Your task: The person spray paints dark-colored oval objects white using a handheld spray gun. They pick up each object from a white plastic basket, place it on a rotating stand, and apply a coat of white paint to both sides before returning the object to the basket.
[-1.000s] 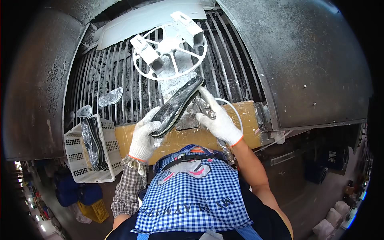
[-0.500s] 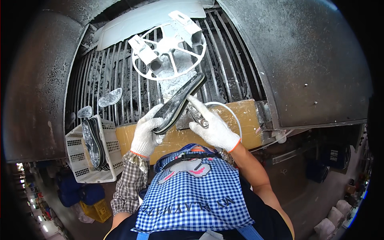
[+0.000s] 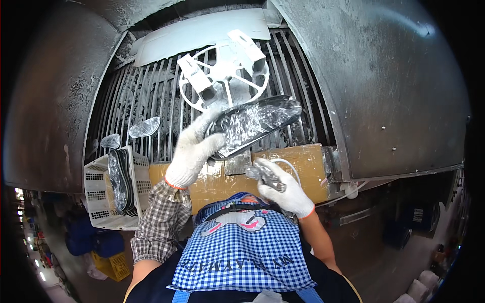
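Note:
My left hand (image 3: 194,149), in a white glove, grips one end of a black shoe sole (image 3: 255,123). The sole is held tilted, with a broad face showing that looks covered in crinkled clear film, and its far end points up to the right. My gloved right hand (image 3: 286,189) is wrapped round a grey metal spray gun (image 3: 266,175), below and apart from the sole. A white hose (image 3: 291,165) curves beside this hand. Beyond the sole stands a white-coated wheel-shaped stand (image 3: 227,76) with two box-like blocks on it.
At left, a white plastic basket (image 3: 96,194) holds several similar soles (image 3: 119,182). Two film-covered oval pieces (image 3: 145,127) lie on the slatted metal rack (image 3: 166,91). Dark metal walls (image 3: 374,91) flank the rack, and a tan, taped board (image 3: 313,161) edges its front.
My left hand has turned the sole so its broad face shows, and raised it rightward. My right hand has drawn down and back from the sole, with the spray gun in it.

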A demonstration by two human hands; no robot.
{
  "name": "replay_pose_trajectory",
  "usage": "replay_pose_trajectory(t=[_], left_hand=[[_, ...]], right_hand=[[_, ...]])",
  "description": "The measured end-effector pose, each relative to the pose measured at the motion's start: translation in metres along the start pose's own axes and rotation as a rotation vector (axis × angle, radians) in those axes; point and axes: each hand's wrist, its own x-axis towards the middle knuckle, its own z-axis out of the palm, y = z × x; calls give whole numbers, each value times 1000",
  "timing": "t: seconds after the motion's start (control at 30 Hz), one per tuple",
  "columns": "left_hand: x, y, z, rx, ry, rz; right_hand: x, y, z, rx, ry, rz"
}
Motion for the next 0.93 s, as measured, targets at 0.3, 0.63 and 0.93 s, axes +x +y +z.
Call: replay_pose_trajectory(t=[0.3,0.63,0.93], left_hand=[[76,101,-30,55,330,186],[145,90,-85,9,381,185],[160,72,-93,32,380,90]], right_hand=[[-11,38,-26,166,410,-70],[-8,45,-23,64,463,-96],[-1,44,-25,69,434,-72]])
